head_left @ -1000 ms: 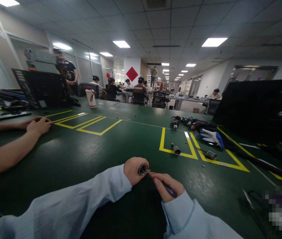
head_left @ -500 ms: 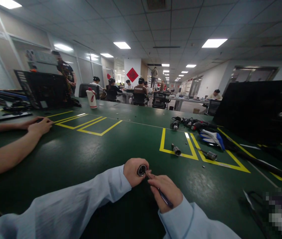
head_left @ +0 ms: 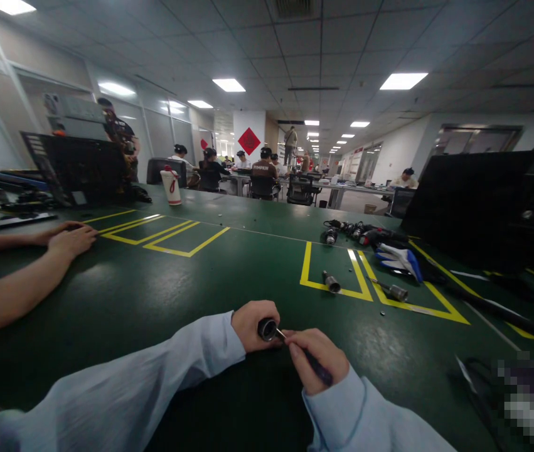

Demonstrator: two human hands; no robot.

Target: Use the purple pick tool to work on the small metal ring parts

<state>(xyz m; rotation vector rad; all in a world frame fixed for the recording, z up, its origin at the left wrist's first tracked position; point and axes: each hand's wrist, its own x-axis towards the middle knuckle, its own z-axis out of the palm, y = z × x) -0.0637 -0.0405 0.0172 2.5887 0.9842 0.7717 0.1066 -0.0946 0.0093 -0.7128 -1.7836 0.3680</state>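
My left hand (head_left: pixel 251 324) is closed around a small dark cylindrical part (head_left: pixel 267 328), its round open end turned toward my right hand. My right hand (head_left: pixel 316 359) pinches a thin dark-handled screwdriver (head_left: pixel 309 359), and the metal tip meets the open end of the cylinder. Both hands rest low over the green table (head_left: pixel 154 295), close to its near edge. Light blue sleeves cover both of my forearms.
Two similar metal cylinders (head_left: pixel 331 282) (head_left: pixel 395 291) lie on yellow tape outlines. Behind them are a blue-white glove (head_left: pixel 401 259) and a pile of dark parts (head_left: pixel 351 231). Another person's bare arms (head_left: pixel 26 276) rest at the left. A white cup (head_left: pixel 171 186) and black cases stand farther back.
My left hand has turned the cylinder so its open end faces less toward the camera. The screwdriver stays at the opening. The other person's arms have barely moved.
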